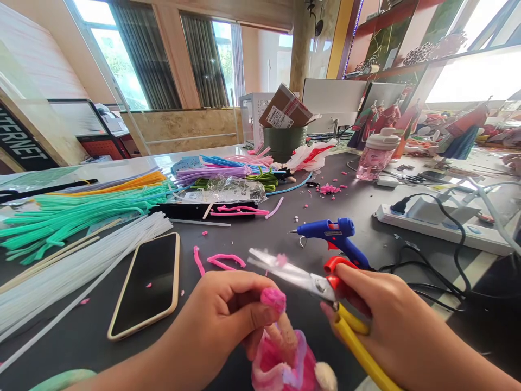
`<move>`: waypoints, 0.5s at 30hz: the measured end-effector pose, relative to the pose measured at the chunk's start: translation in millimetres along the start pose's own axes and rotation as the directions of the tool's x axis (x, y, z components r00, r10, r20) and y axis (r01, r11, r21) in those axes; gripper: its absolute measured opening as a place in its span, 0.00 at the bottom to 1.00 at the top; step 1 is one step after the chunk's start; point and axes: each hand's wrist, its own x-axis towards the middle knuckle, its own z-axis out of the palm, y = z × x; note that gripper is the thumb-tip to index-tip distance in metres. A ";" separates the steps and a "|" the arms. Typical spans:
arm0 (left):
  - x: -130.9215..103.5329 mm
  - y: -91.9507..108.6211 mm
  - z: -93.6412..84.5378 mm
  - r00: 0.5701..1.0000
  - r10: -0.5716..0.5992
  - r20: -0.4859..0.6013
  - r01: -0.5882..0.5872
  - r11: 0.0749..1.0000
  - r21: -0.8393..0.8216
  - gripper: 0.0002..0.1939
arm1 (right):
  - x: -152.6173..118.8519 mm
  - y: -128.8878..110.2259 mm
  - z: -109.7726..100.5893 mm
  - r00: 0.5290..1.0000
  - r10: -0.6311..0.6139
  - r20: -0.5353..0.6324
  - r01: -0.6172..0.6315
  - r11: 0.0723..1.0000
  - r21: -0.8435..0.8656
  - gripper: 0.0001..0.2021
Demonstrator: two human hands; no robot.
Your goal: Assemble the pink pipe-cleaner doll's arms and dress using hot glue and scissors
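Near the bottom centre, my left hand [238, 315] pinches a small pink fuzzy piece [273, 300] between thumb and fingers. Just below it is a pink and lilac fuzzy figure [280, 358] with peach-coloured parts and a pale round pompom at its right. My right hand [386, 315] is wrapped round the red and yellow handles of a pair of scissors [319, 283]. The silver blades point left, slightly blurred, above the pink piece and apart from it. A tuft of pink fluff shows at the blades.
A blue glue gun [331, 231] lies behind the scissors. At left are a phone [146, 282], white stems [93, 260] and green pipe cleaners [89, 209]. A power strip [448, 225] with cables, a pink bottle [376, 157] and a dark green bin [285, 142] stand farther back.
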 end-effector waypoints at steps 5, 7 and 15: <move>-0.1 -1.3 -0.7 1.000 0.014 0.002 -0.013 0.997 -0.075 0.07 | 0.3 3.9 -2.4 0.991 0.079 -0.107 -0.077 0.997 0.023 0.10; -0.5 -4.3 -2.5 0.999 0.034 0.022 -0.032 0.995 -0.094 0.06 | 0.2 5.5 -1.4 0.990 0.090 -0.110 -0.090 0.996 0.008 0.10; 3.1 -8.8 -7.3 0.999 0.015 0.036 -0.010 0.991 -0.131 0.08 | 2.2 5.9 7.0 0.996 0.009 -0.089 -0.011 0.999 -0.031 0.18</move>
